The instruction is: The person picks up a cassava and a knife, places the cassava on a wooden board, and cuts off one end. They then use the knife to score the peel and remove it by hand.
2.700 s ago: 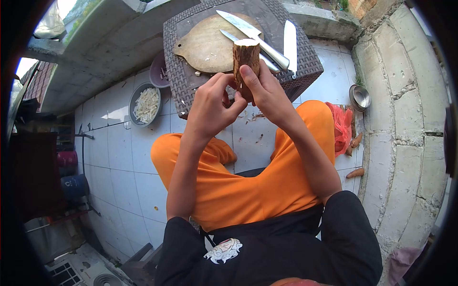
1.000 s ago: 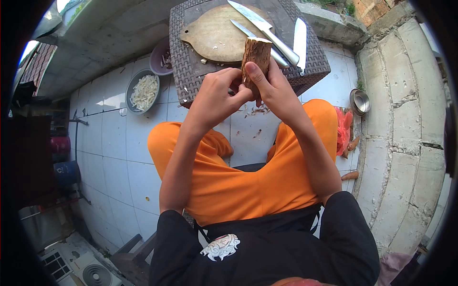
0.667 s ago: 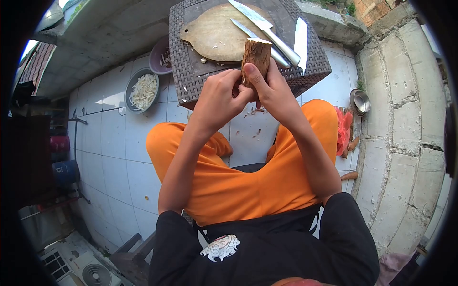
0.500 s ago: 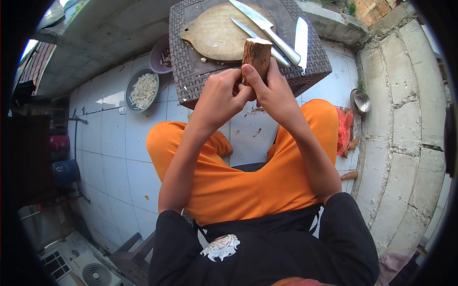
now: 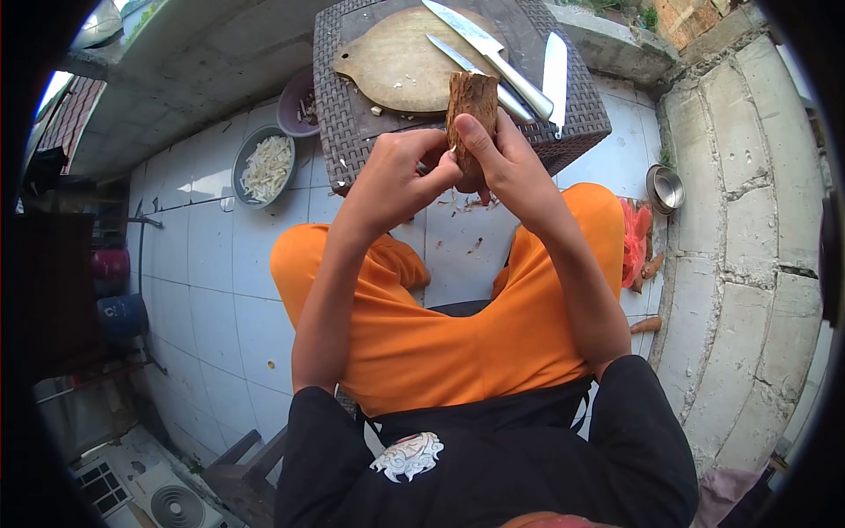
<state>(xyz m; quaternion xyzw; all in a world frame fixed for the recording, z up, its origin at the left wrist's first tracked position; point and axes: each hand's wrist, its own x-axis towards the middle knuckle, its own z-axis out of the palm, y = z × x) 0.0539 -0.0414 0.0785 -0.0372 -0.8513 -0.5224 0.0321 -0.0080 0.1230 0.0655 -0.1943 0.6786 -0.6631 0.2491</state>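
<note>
My right hand (image 5: pixel 512 167) is wrapped round a thick chunk of cassava root (image 5: pixel 473 99) with rough brown skin, its thumb lying along the near side. The chunk stands nearly upright in front of the table's near edge. At its left side my left hand (image 5: pixel 407 167) is closed, thumb and forefinger pinching the skin's edge, where a small pale spot shows. Beyond them a round wooden cutting board (image 5: pixel 396 62) with a few pale crumbs lies on the woven table (image 5: pixel 339 114). Several knives rest there, including a large steel-handled knife (image 5: pixel 519 81) and a white knife (image 5: pixel 555 75).
On the tiled floor to the left stand a grey bowl of pale cut strips (image 5: pixel 238 180) and a purple bowl (image 5: pixel 286 110). A metal bowl (image 5: pixel 664 187), a red plastic bag (image 5: pixel 634 242) and a loose root (image 5: pixel 645 325) lie right, near a block wall (image 5: pixel 722 220).
The cassava chunk has turned, so its pale cut top shows less and more skin faces me. My left hand has shifted slightly left. More scraps show on the floor below.
</note>
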